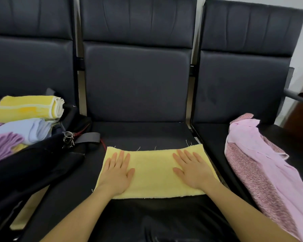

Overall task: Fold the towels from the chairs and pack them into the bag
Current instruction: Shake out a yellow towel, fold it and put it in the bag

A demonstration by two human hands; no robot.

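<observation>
Black chair seat [147, 133] | both hands flat—left hand [116, 173], right hand [192, 170]—on yellow towel [154, 173] | bag [33, 165] (cut off)

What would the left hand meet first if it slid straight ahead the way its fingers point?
Probably the far edge of the pale yellow towel under the left hand, then bare black seat cushion; nothing else seems in line.

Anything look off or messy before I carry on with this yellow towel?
Minor only. Loose threads fray from the pale yellow towel along its far edge. The pink towel lies crumpled on the right chair seat, not yet folded. Both hands, left and right, press flat on the yellow towel.
</observation>
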